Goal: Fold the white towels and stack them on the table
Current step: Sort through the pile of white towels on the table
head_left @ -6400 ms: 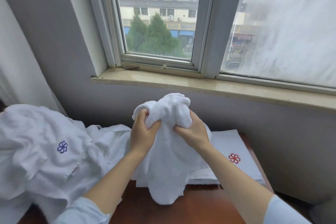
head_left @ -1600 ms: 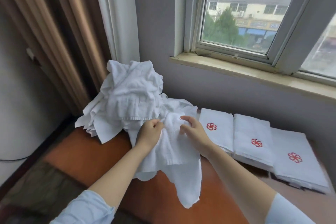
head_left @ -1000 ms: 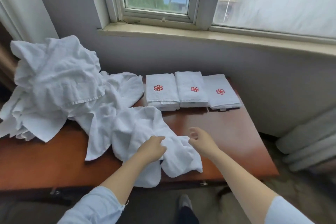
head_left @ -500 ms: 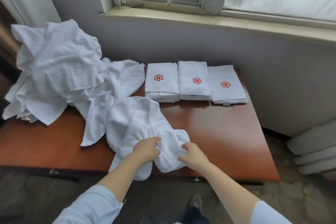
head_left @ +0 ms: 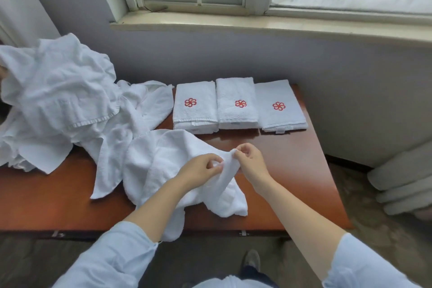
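Hands worked at the near edge of a reddish wooden table (head_left: 292, 182): the left hand (head_left: 198, 170) and right hand (head_left: 251, 163) each pinched a raised corner of a loose white towel (head_left: 163, 161), fingers curled on the cloth. Its lower end hung over the table's front edge. Three folded stacks (head_left: 238, 103) with red flower emblems sat side by side by the wall, beside a rumpled heap of towels (head_left: 58, 96) on the left.
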A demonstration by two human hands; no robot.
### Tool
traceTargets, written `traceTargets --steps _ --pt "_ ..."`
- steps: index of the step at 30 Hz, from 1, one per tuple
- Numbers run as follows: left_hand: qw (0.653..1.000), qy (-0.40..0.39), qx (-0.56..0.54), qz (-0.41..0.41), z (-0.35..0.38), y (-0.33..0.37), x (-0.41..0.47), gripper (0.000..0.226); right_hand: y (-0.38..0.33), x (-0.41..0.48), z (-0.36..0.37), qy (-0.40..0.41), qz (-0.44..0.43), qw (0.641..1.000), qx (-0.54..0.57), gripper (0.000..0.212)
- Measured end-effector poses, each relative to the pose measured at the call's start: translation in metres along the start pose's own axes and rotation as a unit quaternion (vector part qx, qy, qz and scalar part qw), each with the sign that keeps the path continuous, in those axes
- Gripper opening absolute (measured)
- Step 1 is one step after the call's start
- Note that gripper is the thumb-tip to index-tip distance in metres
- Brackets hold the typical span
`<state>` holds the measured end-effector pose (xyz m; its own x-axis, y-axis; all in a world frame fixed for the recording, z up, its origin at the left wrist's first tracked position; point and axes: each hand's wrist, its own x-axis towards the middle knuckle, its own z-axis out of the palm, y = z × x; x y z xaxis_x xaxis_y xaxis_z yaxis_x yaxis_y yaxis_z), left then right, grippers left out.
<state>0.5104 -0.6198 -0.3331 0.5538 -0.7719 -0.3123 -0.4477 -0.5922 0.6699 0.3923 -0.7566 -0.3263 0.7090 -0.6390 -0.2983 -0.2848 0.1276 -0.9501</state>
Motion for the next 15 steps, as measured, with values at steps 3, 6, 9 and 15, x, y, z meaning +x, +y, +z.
traceTargets --steps 3,6,9,15 --pt "0.998 0.011 -0.055 0.025 -0.010 0.022 0.012 0.018 -0.019 0.007 -0.013 0.034 -0.007 0.998 0.054 0.002" --pt "0.997 0.026 -0.058 0.052 -0.018 0.043 0.020 0.016 -0.032 0.012 -0.023 0.063 -0.028 0.993 0.100 0.003" --pt "0.991 0.077 -0.093 0.061 -0.022 0.064 0.027 0.014 -0.041 0.010 -0.030 0.047 -0.051 0.989 0.130 0.020" --pt "0.960 0.148 -0.232 0.043 -0.018 0.096 0.041 0.012 -0.022 -0.002 -0.038 -0.063 -0.012 0.993 -0.097 0.028"
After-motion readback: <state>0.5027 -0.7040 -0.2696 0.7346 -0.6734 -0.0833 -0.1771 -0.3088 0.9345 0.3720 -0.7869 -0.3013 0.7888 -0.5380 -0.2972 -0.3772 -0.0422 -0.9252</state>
